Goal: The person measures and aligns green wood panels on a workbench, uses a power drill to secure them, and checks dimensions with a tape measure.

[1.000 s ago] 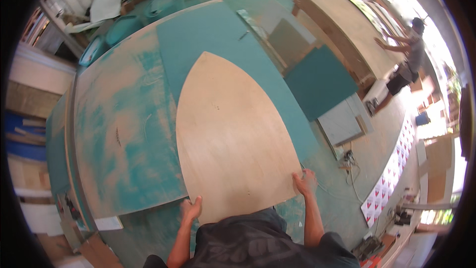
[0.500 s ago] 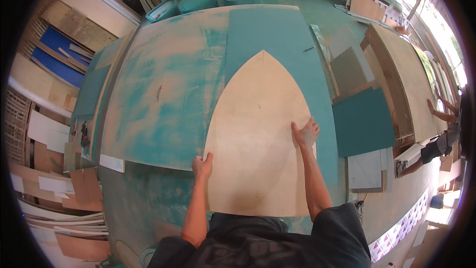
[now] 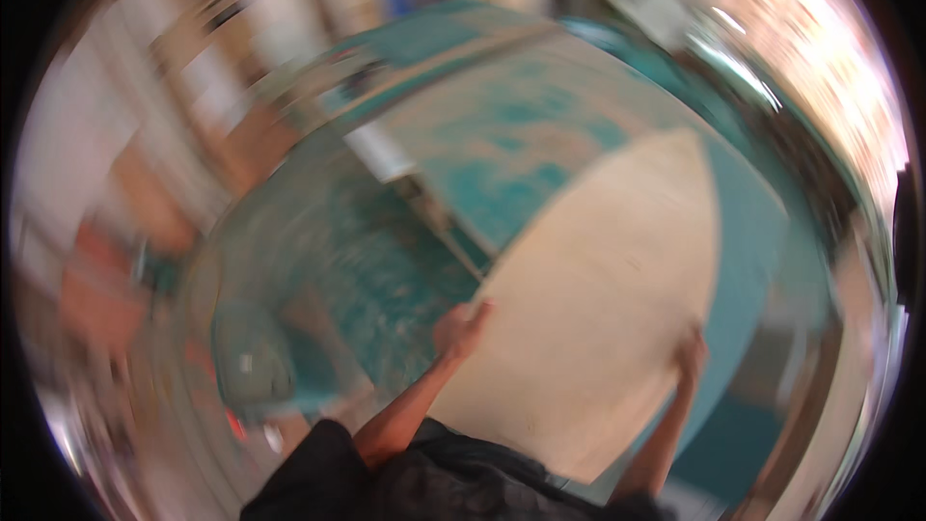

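A pale plywood panel (image 3: 598,280), pointed at its far end with curved sides, slants across in front of me. My left hand (image 3: 463,328) grips its left edge, the thumb on the upper face. On the opposite edge, my right hand (image 3: 689,355) is closed around the board, smeared by motion. Under the panel's far part lies the worktable (image 3: 511,125), its top dusty and teal-stained. The panel's near end reaches my dark shirt. Its underside is hidden, as are the fingers beneath it.
A white sheet piece (image 3: 379,151) juts from the table's near corner. On the left stands a teal tub (image 3: 253,352) on the stained floor. Boards (image 3: 217,87) lean along the left side, blurred. Bright light comes from the upper right.
My view has swung left, so the table and surroundings appear turned and blurred. The panel now slants to the upper right, both hands still on its edges.
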### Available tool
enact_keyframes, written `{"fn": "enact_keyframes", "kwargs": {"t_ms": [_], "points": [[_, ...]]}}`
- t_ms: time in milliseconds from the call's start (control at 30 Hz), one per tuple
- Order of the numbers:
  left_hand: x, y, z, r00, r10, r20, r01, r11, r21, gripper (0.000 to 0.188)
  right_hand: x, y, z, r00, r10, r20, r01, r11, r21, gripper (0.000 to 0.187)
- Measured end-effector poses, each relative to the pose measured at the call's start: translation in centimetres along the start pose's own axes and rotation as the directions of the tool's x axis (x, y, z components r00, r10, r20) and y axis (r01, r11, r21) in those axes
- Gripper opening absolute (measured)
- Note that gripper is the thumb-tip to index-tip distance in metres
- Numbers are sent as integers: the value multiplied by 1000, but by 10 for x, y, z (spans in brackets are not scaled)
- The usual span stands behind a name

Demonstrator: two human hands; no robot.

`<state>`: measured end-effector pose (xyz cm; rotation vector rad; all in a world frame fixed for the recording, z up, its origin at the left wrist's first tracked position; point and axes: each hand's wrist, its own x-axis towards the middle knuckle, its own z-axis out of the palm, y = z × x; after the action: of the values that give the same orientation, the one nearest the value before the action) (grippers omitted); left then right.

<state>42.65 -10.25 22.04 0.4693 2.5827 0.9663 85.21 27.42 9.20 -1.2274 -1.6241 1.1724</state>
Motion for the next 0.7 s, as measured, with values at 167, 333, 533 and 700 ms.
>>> {"fn": "enact_keyframes", "kwargs": {"t_ms": [167,333,533,700], "points": [[-72,-69,-148,978,156,-138,-182,963,-199,76,-103,-194,70,994,-43,100,20,977,211,74],[-185,-113,-263,853,65,-517,-251,921,-298,71,-216,-346,180,934,-317,166,234,892,387,66],[-269,-228,-368,605,-142,-784,-153,945,-289,66,-324,-424,358,738,-158,656,-182,890,419,81],[-332,-286,-438,384,-269,-883,-28,953,-302,66,-439,-464,478,577,-362,732,-29,887,462,86]]}}
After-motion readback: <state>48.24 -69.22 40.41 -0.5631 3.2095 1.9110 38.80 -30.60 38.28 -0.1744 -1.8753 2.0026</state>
